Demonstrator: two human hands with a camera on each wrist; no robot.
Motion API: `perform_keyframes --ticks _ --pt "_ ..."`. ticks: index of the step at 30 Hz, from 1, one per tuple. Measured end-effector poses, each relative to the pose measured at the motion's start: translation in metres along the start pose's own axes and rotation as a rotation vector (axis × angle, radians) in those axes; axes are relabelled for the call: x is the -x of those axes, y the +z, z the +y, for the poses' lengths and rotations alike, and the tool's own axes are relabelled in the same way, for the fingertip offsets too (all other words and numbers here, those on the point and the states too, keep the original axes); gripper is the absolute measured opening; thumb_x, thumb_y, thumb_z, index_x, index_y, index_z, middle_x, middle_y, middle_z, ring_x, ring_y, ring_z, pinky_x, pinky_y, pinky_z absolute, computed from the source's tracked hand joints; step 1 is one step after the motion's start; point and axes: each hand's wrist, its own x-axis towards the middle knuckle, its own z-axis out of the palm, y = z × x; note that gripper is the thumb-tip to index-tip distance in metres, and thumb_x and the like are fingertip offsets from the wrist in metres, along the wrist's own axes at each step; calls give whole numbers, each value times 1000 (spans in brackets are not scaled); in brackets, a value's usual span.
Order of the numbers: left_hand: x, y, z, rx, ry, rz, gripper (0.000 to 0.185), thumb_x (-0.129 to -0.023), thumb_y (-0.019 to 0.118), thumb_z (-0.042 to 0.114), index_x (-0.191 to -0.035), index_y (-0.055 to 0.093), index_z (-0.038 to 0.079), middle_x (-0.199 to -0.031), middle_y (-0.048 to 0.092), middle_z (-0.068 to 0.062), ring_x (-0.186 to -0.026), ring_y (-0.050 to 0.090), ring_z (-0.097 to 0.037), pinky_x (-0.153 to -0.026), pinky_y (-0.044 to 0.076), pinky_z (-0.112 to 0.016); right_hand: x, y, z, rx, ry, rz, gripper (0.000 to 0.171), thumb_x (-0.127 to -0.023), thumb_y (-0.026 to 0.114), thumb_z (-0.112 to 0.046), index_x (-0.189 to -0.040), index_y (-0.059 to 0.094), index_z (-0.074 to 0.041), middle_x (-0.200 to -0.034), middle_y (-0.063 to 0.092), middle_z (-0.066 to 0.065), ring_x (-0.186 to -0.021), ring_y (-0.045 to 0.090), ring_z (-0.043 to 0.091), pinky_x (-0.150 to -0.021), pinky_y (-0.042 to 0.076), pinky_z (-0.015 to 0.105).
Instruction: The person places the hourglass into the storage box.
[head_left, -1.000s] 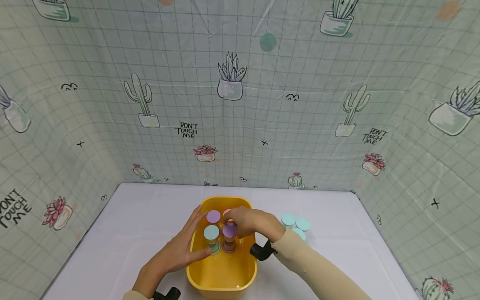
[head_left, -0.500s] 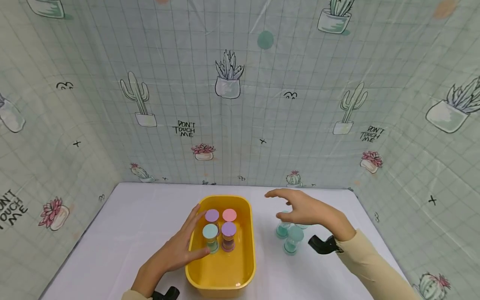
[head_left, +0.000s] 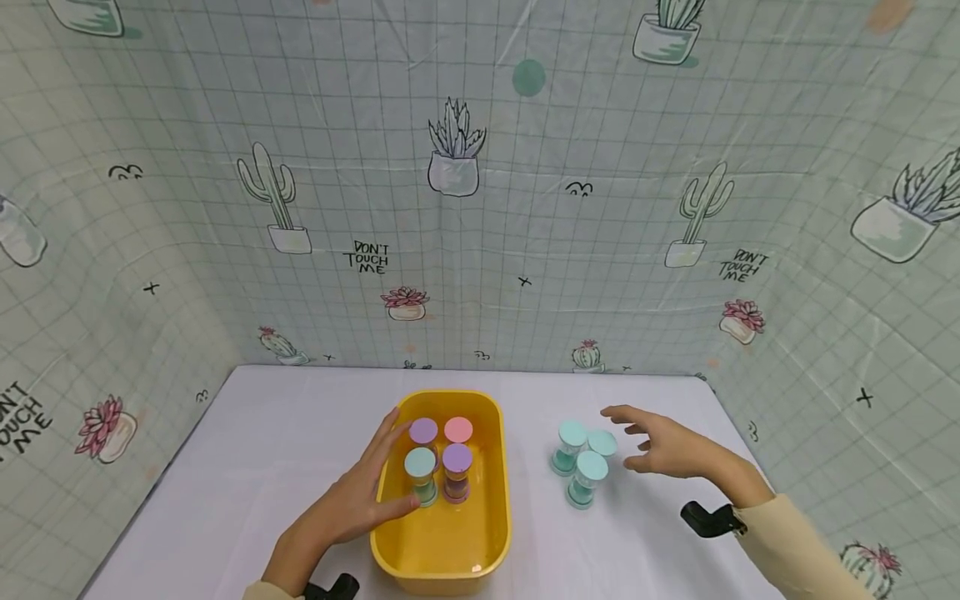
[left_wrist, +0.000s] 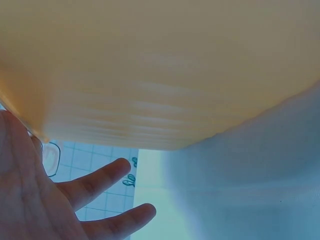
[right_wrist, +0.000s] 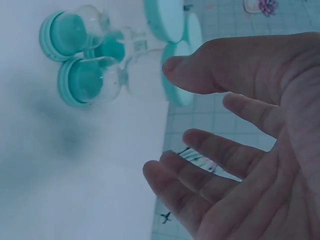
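- Smooth, glossy plastic forms the yellow tub (head_left: 446, 542), a rounded oblong at the lower centre of the frame; its outer wall shows faint ridges in the left wrist view.
- Four capped hourglasses stand upright inside: two purple-topped (head_left: 423, 431) (head_left: 457, 457), one pink-topped (head_left: 458, 430), one pale-blue-topped (head_left: 420, 462).
- Right of centre, three teal hourglasses (head_left: 592, 467) cluster upright on the white tabletop (head_left: 300, 417): flat round caps, clear waisted bulbs, teal filling low down.
- The left hand (head_left: 356, 500) spreads wide at the tub's left rim, thumb near the pale-blue-topped hourglass; contact there is unclear.
- The right hand (head_left: 671, 442), fingers apart and loosely bent, holds nothing just right of the teal cluster.
- Creased, grid-printed cloth (head_left: 450, 275) with cactus drawings reads "DON'T TOUCH ME" at centre-left and right.
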Motion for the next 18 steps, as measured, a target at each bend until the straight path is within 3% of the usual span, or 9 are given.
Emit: perform_keyframes --ticks 8,18 --pt "0 -1 -1 9 -10 -17 99 -89 73 52 -166 19 23 -175 -6 -4 -159 12 -43 -116 26 -75 -8 15 19 -114 29 -17 73 -87 75 -9 -151 41 1 -146 46 40 -122 60 53 -93 59 52" --pt "0 -2 -1 23 11 -4 98 -89 73 51 -165 20 22 -175 -5 -5 -158 13 -44 -115 26 -75 -19 29 28 -129 -31 3 65 -90 77 -16 -146 48 2 -143 52 31 -119 63 46 -95 57 55"
